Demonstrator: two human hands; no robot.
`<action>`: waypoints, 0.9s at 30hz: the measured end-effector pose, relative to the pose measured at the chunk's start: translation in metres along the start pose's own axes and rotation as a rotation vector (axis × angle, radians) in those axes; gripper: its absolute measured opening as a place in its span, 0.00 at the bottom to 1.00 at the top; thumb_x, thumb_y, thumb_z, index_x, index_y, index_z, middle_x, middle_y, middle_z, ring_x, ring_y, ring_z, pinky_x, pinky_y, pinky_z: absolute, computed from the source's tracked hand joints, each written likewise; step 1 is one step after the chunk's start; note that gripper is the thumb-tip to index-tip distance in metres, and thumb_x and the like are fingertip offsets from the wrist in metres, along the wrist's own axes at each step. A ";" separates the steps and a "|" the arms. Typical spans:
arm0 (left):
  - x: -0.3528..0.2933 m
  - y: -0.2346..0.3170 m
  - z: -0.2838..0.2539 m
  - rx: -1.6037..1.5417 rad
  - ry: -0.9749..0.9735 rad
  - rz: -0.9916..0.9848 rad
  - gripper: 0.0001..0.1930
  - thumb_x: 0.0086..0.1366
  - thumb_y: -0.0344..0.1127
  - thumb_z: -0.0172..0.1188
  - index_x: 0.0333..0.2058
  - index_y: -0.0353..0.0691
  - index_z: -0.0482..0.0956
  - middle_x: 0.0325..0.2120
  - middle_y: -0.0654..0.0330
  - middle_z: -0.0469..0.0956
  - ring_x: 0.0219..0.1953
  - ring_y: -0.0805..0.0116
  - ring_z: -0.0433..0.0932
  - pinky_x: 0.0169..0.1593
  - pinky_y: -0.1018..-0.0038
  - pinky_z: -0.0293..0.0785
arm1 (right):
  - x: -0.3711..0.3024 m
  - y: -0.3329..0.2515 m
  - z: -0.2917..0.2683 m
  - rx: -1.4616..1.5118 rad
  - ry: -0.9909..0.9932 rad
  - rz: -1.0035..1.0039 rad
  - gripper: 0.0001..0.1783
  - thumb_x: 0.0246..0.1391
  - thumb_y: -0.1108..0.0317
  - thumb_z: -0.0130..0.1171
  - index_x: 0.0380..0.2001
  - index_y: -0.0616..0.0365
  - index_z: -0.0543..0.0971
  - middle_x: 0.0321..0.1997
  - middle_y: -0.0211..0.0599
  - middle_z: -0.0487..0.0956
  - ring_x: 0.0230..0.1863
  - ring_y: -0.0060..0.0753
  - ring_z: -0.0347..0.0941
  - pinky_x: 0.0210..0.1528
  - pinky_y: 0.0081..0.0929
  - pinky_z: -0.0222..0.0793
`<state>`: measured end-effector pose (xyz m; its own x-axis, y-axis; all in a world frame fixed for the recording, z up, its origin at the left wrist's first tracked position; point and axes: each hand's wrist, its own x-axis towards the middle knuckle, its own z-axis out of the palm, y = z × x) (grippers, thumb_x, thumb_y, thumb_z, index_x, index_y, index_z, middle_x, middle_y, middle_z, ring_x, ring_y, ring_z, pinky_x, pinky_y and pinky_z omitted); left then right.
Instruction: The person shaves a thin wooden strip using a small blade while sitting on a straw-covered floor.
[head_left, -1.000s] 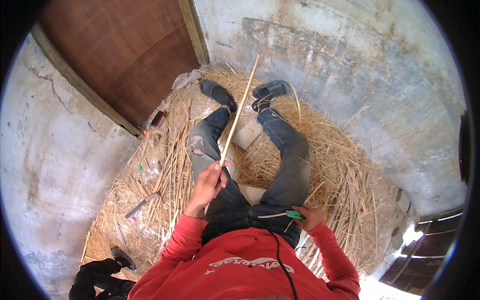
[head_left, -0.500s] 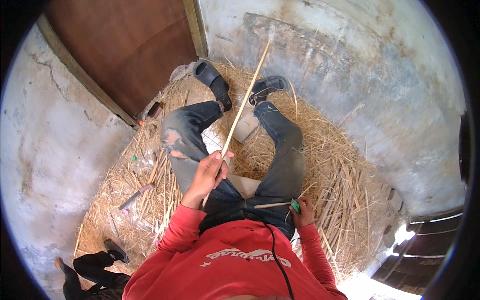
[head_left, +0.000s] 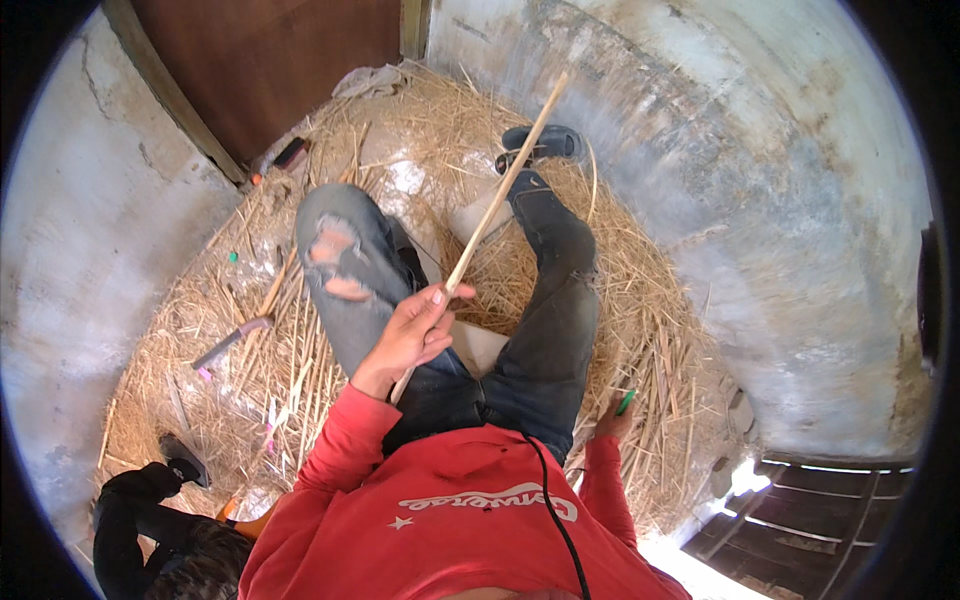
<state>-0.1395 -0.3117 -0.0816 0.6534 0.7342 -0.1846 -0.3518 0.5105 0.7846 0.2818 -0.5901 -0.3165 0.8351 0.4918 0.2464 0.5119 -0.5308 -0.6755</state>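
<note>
My left hand [head_left: 410, 338] grips a long pale wooden stick [head_left: 505, 190] near its lower end. The stick slants up and to the right, over my legs, and its far end reaches toward the wall. Low on the right, beside my thigh, my right hand [head_left: 611, 422] is closed around a small green object [head_left: 626, 402]; only part of that object shows, and its kind I cannot make out. Wood shavings and straw-like strips [head_left: 640, 300] lie under and around this hand, next to a pile of thin sticks [head_left: 662, 390].
A hooked tool [head_left: 232, 342] with a dark straight part lies on the left among more sticks [head_left: 297, 375]. Another person's dark-clothed leg [head_left: 140, 520] is at the lower left. Beyond my feet stand a brown door [head_left: 265, 70] and a stained wall [head_left: 790, 190].
My right hand has moved from my lap out to the right with the green object. My left knee has swung outward, and the left hand still holds the stick.
</note>
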 end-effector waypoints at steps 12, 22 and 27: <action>0.036 -0.021 -0.010 0.255 -0.038 -0.015 0.25 0.80 0.48 0.38 0.69 0.44 0.61 0.17 0.64 0.71 0.13 0.81 0.60 0.19 0.82 0.58 | 0.009 -0.021 -0.107 -0.359 0.142 -0.013 0.22 0.62 0.51 0.60 0.48 0.58 0.81 0.37 0.48 0.77 0.34 0.47 0.75 0.39 0.43 0.71; 0.074 0.034 0.013 0.223 -0.004 0.054 0.20 0.80 0.42 0.38 0.59 0.35 0.69 0.19 0.63 0.72 0.13 0.79 0.62 0.18 0.82 0.58 | 0.176 -0.345 -0.101 0.501 -0.166 -0.234 0.16 0.68 0.55 0.53 0.39 0.58 0.77 0.22 0.23 0.69 0.20 0.14 0.61 0.22 0.18 0.57; 0.136 0.107 0.044 0.303 -0.002 0.162 0.21 0.80 0.44 0.39 0.64 0.40 0.65 0.13 0.65 0.66 0.09 0.79 0.57 0.14 0.82 0.54 | 0.214 -0.455 -0.063 0.439 -0.534 -0.554 0.17 0.67 0.59 0.57 0.41 0.65 0.76 0.24 0.26 0.70 0.24 0.21 0.62 0.27 0.24 0.61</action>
<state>-0.0586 -0.1774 0.0032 0.6066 0.7939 -0.0421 -0.2362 0.2305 0.9440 0.2405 -0.2866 0.0876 0.2290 0.9143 0.3340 0.6000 0.1376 -0.7881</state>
